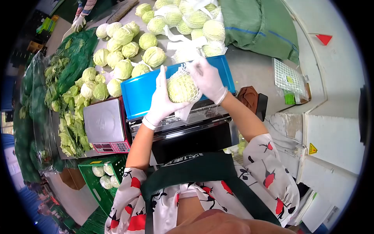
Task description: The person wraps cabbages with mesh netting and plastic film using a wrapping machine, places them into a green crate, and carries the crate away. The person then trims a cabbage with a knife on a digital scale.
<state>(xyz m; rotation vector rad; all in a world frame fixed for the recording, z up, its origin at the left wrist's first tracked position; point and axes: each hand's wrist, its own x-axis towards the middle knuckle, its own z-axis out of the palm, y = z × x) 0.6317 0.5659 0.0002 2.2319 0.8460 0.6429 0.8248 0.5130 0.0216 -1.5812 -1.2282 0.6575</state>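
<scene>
Green leaves [74, 126]: in a heap well to the left of the left hand.
Green crate [88, 174]: low down, left of the left hand and nearer the body, with cabbages in it.
Scale [103, 121]: just left of the left hand.
Loose cabbages [123, 36]: in a pile past the left hand.
Blue tray [139, 90]: under both hands.
Left hand [161, 99]: in a white glove, holding the cabbage, thumb below.
Cabbage [181, 89]: between the two hands, in a white net.
Right hand [209, 80]: in a white glove, fingers bent by the net's top. I can't tell if they pinch it.
Green sack [259, 29]: past the right hand, to its right.
</scene>
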